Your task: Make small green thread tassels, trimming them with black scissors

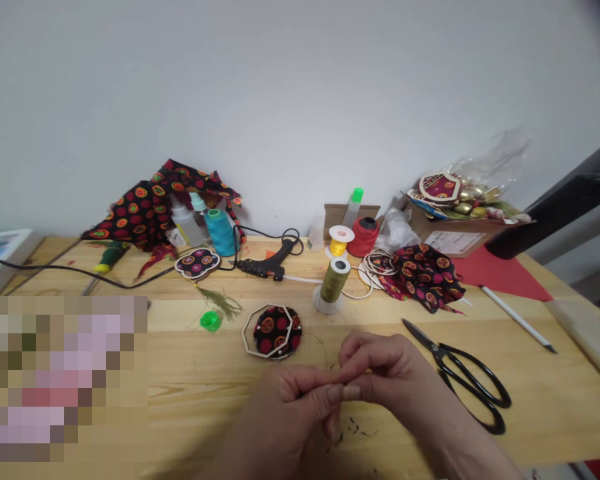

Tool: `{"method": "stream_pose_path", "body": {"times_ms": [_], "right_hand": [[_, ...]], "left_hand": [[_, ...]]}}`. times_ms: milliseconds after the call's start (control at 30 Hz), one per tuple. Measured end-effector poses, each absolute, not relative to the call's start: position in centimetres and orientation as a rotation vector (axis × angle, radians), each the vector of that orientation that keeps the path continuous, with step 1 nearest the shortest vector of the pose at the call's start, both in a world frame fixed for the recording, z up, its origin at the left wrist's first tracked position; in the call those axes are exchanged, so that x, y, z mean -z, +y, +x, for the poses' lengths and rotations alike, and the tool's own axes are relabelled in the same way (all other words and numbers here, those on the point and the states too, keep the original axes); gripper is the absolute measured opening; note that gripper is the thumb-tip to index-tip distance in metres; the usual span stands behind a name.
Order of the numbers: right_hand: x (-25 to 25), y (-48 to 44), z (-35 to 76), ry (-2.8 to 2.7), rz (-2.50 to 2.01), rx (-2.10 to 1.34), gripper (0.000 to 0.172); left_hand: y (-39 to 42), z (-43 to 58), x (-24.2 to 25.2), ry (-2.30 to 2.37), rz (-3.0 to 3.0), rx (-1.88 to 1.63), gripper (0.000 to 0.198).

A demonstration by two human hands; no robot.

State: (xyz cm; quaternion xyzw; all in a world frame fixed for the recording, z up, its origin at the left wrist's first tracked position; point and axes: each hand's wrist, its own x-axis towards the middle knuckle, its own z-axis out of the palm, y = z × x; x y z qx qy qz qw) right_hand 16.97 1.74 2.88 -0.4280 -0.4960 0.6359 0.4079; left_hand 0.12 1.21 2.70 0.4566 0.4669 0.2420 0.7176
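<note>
My left hand [293, 413] and my right hand [387, 373] meet above the front of the wooden table, thumbs and fingertips pinched together. What they hold is too small to make out; a thin thread seems to loop near the fingertips. Just behind them stands an olive-green thread spool [335, 281] on a white base. To its left lies a round patterned fabric piece [293, 337] with an octagonal wooden frame [247, 331] on it. Black-handled scissors [473, 377] rest right of my right hand, blades partly open.
Behind are a black glue gun [267, 263], teal thread [220, 232], red thread [365, 237], yellow thread [338, 247] and patterned cloth [145, 207]. A green cap [211, 321] sits left; a white pen [515, 317] and cardboard box [455, 239] are right. The lower left is pixelated.
</note>
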Motion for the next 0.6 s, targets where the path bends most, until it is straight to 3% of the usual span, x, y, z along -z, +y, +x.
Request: {"method": "stream_pose_path", "body": {"times_ms": [133, 600], "right_hand": [[-2.99, 1.59, 16.63, -1.308, -1.134, -1.469, 0.003], [-3.15, 1.57, 16.09, -1.328, -1.342, -1.273, 0.015]], "left_hand": [[1.15, 0.14, -2.24, 0.952, 0.848, -0.546, 0.036], [0.99, 0.33, -2.91, 0.895, 0.496, -0.728, 0.036]]}}
